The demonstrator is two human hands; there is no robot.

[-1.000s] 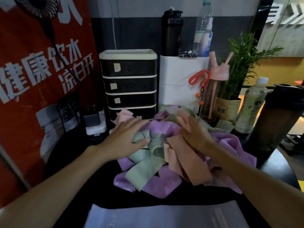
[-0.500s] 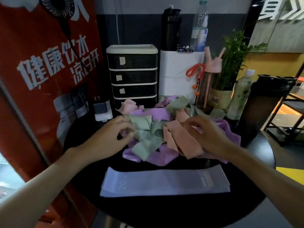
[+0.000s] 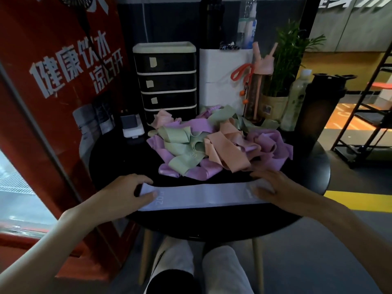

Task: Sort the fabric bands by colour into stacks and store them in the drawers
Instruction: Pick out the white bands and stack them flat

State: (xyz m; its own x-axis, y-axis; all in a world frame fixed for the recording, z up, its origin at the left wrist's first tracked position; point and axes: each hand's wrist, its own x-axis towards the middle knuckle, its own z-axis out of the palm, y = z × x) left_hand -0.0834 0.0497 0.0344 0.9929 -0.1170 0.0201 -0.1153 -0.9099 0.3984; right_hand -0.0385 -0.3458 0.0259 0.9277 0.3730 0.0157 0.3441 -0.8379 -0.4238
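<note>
A flat lavender band (image 3: pixel 201 195) lies stretched across the near part of the round black table (image 3: pixel 118 166). My left hand (image 3: pixel 125 192) pinches its left end between thumb and fingers. My right hand (image 3: pixel 269 184) rests on its right end, fingers curled over the edge. Behind the band sits a loose pile of fabric bands (image 3: pixel 218 143) in green, purple, peach and pink. The black drawer unit (image 3: pixel 165 81) with several shut drawers stands at the back of the table.
A white box (image 3: pixel 224 77) with bottles on top stands right of the drawers. A pink bottle (image 3: pixel 258 85), a potted plant (image 3: pixel 284 77), a pale bottle (image 3: pixel 297 102) and a dark shaker (image 3: pixel 318 107) line the right side. A charger block (image 3: pixel 131 126) sits left. A red panel (image 3: pixel 53 81) stands left.
Both hands left the mixed pile and came back to the ends of the lavender band near the table's front edge. The camera pulled back and tilted down.
</note>
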